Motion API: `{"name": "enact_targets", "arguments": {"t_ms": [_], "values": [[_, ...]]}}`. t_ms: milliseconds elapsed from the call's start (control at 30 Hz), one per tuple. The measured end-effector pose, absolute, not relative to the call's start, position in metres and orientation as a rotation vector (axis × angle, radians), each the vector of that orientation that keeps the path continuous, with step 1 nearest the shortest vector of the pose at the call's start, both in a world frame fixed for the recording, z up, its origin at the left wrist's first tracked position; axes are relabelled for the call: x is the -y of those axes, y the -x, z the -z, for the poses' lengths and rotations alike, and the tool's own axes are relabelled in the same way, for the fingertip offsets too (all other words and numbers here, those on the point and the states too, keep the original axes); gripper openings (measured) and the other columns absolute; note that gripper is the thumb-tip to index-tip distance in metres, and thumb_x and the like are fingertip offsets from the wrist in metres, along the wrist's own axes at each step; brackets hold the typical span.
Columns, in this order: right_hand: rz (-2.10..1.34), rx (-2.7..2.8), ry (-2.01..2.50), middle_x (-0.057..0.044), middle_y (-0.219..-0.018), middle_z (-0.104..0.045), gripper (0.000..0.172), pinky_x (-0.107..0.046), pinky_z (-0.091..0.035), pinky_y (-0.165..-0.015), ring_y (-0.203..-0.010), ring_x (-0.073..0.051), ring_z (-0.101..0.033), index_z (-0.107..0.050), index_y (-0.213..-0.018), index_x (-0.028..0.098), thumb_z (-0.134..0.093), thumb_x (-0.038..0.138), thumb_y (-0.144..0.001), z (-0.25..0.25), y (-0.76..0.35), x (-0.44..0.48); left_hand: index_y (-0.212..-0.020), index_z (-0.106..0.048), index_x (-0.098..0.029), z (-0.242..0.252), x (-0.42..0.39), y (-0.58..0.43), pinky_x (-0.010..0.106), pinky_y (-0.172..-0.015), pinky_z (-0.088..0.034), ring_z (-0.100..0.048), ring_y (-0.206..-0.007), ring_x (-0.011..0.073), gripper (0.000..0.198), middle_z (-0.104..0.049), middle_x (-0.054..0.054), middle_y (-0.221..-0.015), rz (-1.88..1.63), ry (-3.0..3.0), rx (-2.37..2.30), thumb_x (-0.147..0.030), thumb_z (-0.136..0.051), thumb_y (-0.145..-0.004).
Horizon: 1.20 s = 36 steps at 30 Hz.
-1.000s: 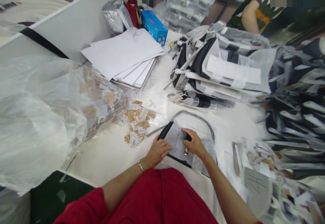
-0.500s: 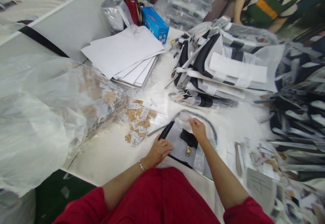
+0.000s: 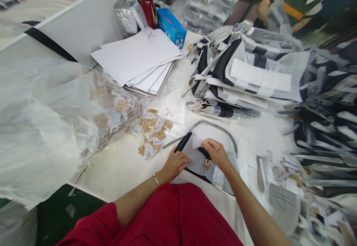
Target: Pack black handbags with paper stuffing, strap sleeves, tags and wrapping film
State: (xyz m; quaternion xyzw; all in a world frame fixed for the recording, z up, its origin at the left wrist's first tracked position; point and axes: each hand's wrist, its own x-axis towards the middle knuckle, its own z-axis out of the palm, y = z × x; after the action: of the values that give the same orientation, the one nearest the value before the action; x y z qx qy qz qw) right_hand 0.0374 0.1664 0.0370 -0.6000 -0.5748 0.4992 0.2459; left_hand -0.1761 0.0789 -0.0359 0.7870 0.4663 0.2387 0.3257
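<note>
A handbag (image 3: pixel 192 158) lies in front of me, with black edges, a grey wrap over its front and a gold clasp (image 3: pixel 206 164). My left hand (image 3: pixel 175 165) rests on the bag's left part with its fingers stretched out flat. Above the clasp, my right hand (image 3: pixel 216 151) pinches a small, thin whitish piece of film or paper (image 3: pixel 196 141). The bag's wrapped strap (image 3: pixel 225 130) curves behind that hand, which partly covers the black flap.
Brown and white string tags (image 3: pixel 154 132) lie left of the bag. Behind are white sheets (image 3: pixel 134 58), a blue box (image 3: pixel 171 26) and stacked wrapped bags (image 3: pixel 259 71). A large plastic bag (image 3: pixel 47 127) spreads at left. Another person (image 3: pixel 295 6) is at the back right.
My right hand has moved left and slightly nearer to me with the thin piece, which now lies over the bag's upper front. My left hand stays in place.
</note>
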Motion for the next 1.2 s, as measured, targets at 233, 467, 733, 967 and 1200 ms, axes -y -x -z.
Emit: {"name": "enact_targets", "arguments": {"t_ms": [233, 467, 733, 967, 1200], "values": [[-0.994, 2.206, 1.28, -0.006, -0.114, -0.072, 0.029, -0.046, -0.045, -0.105, -0.112, -0.024, -0.064, -0.07, -0.111, 0.026, -0.047, 0.033, -0.095, 0.008, -0.024, -0.09, -0.144, -0.034, -0.026, 0.032, -0.08, 0.178, 0.051, -0.113, -0.029, -0.057, -0.112, 0.0207, 0.06, -0.065, 0.004, -0.121, -0.634, -2.035, -1.247, -0.019, -0.057, -0.09], [-0.765, 2.437, 1.242, -0.011, -0.129, -0.063, 0.046, -0.051, -0.042, -0.107, -0.121, -0.027, -0.057, -0.055, -0.131, 0.023, -0.062, 0.034, -0.087, -0.002, -0.02, -0.072, -0.127, -0.057, -0.029, 0.03, -0.087, 0.179, 0.049, -0.112, -0.027, -0.056, -0.11, 0.0203, 0.036, -0.068, 0.003, -0.115, -0.592, -2.073, -1.176, -0.021, -0.055, -0.091], [-0.431, 2.301, 1.401, -0.01, -0.109, -0.067, 0.025, -0.043, -0.052, -0.091, -0.105, -0.025, -0.061, -0.06, -0.116, 0.022, -0.049, 0.021, -0.093, 0.019, -0.001, -0.042, -0.116, -0.063, -0.027, 0.028, -0.085, 0.179, 0.058, -0.115, -0.019, -0.055, -0.117, 0.0219, 0.025, -0.063, 0.005, -0.125, -0.61, -2.35, -1.16, -0.025, -0.052, -0.094], [-0.246, 2.247, 1.552, -0.011, -0.096, -0.067, 0.025, -0.041, -0.047, -0.084, -0.092, -0.025, -0.057, -0.066, -0.108, 0.018, -0.045, 0.02, -0.094, 0.007, 0.01, -0.034, -0.132, -0.052, -0.02, 0.038, -0.094, 0.182, 0.044, -0.117, -0.029, -0.057, -0.121, 0.0142, 0.038, -0.064, 0.007, -0.129, -0.586, -2.454, -0.753, -0.013, -0.036, -0.098], [-0.361, 2.343, 1.378, -0.008, -0.094, -0.068, 0.026, -0.036, -0.046, -0.083, -0.09, -0.021, -0.058, -0.068, -0.103, 0.02, -0.043, 0.016, -0.095, 0.003, -0.01, 0.02, -0.124, -0.06, -0.022, 0.035, -0.101, 0.197, 0.044, -0.116, -0.03, -0.053, -0.127, 0.0173, 0.03, -0.065, 0.005, -0.129, -0.417, -2.443, -0.552, -0.024, -0.052, -0.095]]}}
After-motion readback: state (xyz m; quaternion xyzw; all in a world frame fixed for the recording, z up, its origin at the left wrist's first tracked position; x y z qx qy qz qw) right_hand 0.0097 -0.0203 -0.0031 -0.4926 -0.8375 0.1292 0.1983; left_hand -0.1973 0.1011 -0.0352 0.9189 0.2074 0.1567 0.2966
